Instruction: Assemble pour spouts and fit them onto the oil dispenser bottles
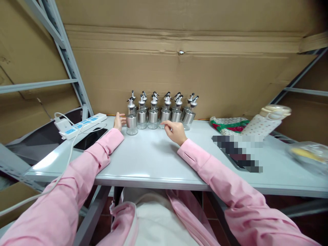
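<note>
Several glass oil bottles with metal sleeves and black-and-silver pour spouts stand upright in two rows by the cardboard wall. My left hand is at the left end of the rows, fingers stretched toward the nearest bottle; whether they touch it I cannot tell. That bottle stands slightly forward of the others. In front of the right half of the front row is my right hand, its fingers curled and the index finger pointing left. Nothing shows in it. It overlaps the lower part of a front-row bottle.
On the left of the grey table lie a white power strip with a cable and a black phone. To the right are a patterned cloth, a spotted tumbler, a partly blurred dark flat object and a clear plastic package.
</note>
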`<action>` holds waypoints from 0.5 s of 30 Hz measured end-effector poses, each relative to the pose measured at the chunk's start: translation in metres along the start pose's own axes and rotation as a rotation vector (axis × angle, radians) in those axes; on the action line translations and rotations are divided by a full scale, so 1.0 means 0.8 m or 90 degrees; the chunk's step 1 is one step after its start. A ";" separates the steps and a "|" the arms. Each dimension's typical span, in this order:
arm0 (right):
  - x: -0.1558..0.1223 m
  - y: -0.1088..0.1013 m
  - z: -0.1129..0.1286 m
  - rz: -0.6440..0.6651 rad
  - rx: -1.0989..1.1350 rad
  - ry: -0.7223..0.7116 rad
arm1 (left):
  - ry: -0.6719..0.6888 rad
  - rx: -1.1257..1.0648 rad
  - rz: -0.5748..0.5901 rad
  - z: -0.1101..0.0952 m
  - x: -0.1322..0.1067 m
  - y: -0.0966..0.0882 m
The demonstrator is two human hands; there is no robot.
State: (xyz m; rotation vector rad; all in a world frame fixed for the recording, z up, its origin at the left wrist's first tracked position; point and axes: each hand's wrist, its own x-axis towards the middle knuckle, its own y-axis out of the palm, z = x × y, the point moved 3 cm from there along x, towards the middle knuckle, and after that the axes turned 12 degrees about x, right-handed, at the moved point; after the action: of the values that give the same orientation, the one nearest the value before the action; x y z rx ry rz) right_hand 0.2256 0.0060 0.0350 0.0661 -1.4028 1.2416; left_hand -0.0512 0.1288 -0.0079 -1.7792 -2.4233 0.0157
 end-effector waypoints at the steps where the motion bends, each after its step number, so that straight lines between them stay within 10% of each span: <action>1: 0.000 0.000 -0.001 -0.003 0.001 0.000 | 0.003 -0.007 0.005 -0.001 -0.003 0.004; 15: 0.000 -0.004 0.004 -0.082 0.004 -0.084 | 0.356 0.064 0.024 -0.042 -0.072 0.041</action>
State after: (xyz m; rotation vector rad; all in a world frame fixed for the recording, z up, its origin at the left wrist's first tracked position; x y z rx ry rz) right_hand 0.2260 0.0025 0.0378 0.2430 -1.4844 1.1508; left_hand 0.0004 0.0818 0.0163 -1.5270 -1.9538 -0.3079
